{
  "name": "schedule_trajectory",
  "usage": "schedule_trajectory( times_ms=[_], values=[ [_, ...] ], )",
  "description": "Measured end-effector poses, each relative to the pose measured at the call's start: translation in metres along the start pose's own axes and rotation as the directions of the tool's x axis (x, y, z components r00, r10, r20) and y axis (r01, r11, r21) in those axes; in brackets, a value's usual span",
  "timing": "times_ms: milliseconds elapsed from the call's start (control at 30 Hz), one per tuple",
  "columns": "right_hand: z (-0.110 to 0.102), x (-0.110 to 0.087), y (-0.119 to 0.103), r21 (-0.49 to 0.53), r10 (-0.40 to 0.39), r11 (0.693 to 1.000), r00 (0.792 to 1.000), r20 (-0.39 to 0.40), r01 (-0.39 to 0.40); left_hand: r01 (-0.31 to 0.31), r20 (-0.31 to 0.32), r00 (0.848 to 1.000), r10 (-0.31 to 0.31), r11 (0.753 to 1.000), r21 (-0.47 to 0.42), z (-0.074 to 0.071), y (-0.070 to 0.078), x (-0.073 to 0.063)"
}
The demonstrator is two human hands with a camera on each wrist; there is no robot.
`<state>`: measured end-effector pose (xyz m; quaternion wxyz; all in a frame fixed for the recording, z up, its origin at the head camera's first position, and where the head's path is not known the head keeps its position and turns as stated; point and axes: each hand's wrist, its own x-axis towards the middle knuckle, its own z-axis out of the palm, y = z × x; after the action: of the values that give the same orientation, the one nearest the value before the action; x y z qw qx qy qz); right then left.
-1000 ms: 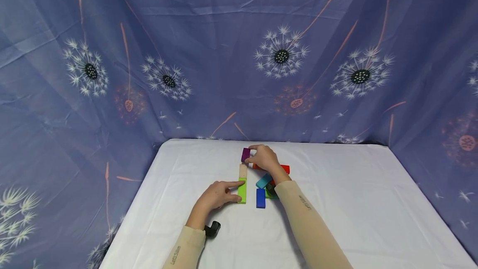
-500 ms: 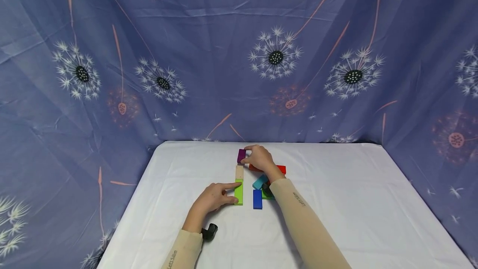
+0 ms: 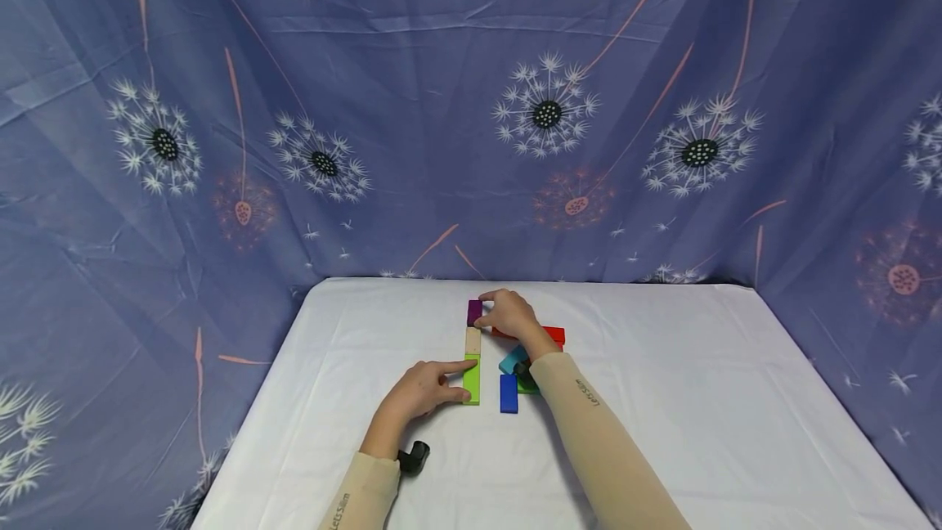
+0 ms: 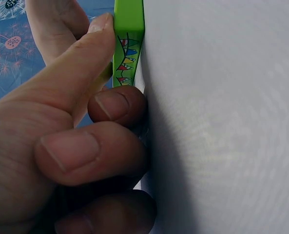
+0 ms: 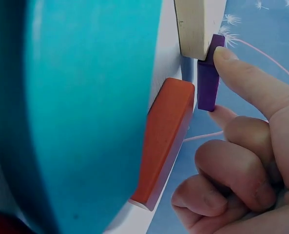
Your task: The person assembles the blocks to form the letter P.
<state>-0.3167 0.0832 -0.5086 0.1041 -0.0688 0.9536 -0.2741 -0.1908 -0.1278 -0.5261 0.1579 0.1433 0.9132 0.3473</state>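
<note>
The purple rectangular block (image 3: 474, 313), just below the head view's centre, is pinched by the right hand (image 3: 510, 313), apparently to align it with the pale wooden block (image 3: 473, 341); the left hand (image 3: 423, 389), thumb and forefinger spread, presses the lime-green rectangular block (image 3: 473, 381), probably steadying it.

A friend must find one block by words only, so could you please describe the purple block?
On the white table, near its far edge, find the right hand. It pinches the purple block, farthest in a row with a lime green block and a plain wooden block. No other block in view is purple.
</note>
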Motion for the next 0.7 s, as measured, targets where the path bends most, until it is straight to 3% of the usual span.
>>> schedule_trajectory(
  times_ms=[700],
  values=[
    [0.0025,-0.0018,0.0026,-0.011,-0.016,1.0,0.999,0.032,0.016,-0.014,-0.007,1.0,0.014,1.0,0.02,0.0003,-0.0013,-0.0015]
  ],
)
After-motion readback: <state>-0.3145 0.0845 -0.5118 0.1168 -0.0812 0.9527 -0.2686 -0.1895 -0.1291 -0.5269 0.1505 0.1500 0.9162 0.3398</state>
